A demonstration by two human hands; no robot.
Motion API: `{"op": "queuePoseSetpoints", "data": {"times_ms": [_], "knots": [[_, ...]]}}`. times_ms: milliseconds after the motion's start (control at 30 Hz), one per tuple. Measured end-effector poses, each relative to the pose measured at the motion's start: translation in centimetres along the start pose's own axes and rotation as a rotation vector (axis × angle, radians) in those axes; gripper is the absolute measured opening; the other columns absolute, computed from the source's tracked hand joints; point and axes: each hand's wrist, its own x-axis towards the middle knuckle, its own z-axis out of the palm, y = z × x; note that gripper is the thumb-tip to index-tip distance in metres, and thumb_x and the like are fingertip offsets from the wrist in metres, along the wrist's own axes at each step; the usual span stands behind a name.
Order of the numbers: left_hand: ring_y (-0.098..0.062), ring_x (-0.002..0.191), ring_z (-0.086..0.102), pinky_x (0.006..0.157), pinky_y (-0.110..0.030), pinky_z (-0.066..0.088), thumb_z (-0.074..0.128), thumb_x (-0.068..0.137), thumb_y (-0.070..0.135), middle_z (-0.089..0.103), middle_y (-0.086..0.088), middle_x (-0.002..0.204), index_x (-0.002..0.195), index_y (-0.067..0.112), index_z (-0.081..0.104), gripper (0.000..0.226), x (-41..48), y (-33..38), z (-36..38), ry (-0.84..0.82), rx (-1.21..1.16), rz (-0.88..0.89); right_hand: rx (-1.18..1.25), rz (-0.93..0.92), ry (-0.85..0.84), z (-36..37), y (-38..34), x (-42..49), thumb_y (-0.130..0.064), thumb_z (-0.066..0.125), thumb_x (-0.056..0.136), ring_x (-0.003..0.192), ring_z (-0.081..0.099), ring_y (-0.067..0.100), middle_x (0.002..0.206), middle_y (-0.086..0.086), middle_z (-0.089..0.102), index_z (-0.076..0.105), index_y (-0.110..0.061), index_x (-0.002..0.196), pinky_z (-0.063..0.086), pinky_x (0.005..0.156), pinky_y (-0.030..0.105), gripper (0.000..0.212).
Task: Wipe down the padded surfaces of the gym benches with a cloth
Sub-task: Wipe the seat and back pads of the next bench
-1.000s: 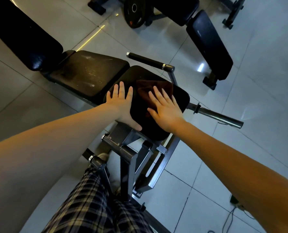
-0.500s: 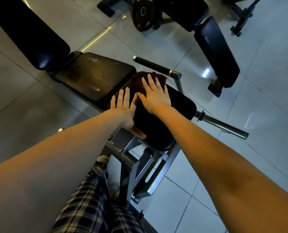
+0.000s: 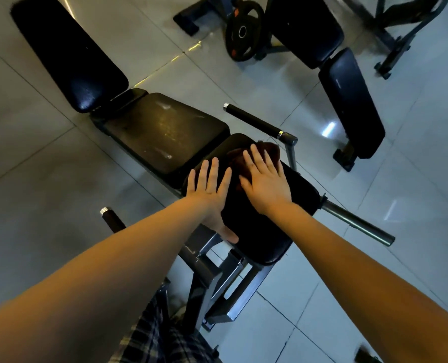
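Cloth (image 3: 270,151) lies at the far end of the front pad (image 3: 296,203). Right hand (image 3: 266,188), fingers straight, presses flat on it. Left hand (image 3: 209,191), released and flat, rests on the pad's left edge.

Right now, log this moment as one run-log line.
step: wipe front pad | right hand: flat on cloth | left hand: flat on front pad | seat pad: smudged

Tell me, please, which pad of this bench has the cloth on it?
The nearest pad: the right hand presses the brown cloth onto its far end, the left hand rests beside it. The scuffed seat pad and backrest carry none.
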Motion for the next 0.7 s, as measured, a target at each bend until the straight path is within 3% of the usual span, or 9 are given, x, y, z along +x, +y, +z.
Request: {"op": "queuePoseSetpoints", "data": {"times_ms": [200, 467, 700], "knots": [[-0.034, 0.132, -0.046, 0.115, -0.055, -0.018, 0.070, 0.054, 0.082, -0.051, -0.016, 0.142, 0.141, 0.018, -0.039, 0.154, -0.2, -0.2, -0.1, -0.002, -0.013, -0.014, 0.067, 0.038, -0.035, -1.0, -1.2, 3.9, -0.045, 0.024, 0.103, 0.148, -0.012, 0.017, 0.162, -0.003, -0.011, 0.002, -0.025, 0.155, -0.007, 0.120, 0.041, 0.060], [-0.038, 0.132, -0.045, 0.113, -0.057, -0.019, 0.071, 0.052, 0.082, -0.050, -0.019, 0.142, 0.141, 0.014, -0.040, 0.158, 0.1, -0.4, 0.1, 0.006, -0.016, 0.024, 0.003, -0.065, -0.068, -0.3, 1.7, -3.8, -0.045, 0.023, 0.103, 0.148, -0.012, 0.016, 0.162, -0.004, -0.012, -0.002, -0.025, 0.154, -0.012, 0.115, 0.034, 0.061], [-0.035, 0.131, -0.046, 0.114, -0.056, -0.019, 0.069, 0.053, 0.083, -0.052, -0.016, 0.141, 0.140, 0.017, -0.041, 0.155, 0.1, -0.3, -0.3, -0.010, -0.004, 0.002, 0.024, -0.026, -0.042, -1.3, -0.5, 4.2, -0.044, 0.025, 0.103, 0.148, -0.011, 0.018, 0.162, 0.000, -0.011, 0.003, -0.021, 0.155, -0.007, 0.118, 0.041, 0.061]]}}
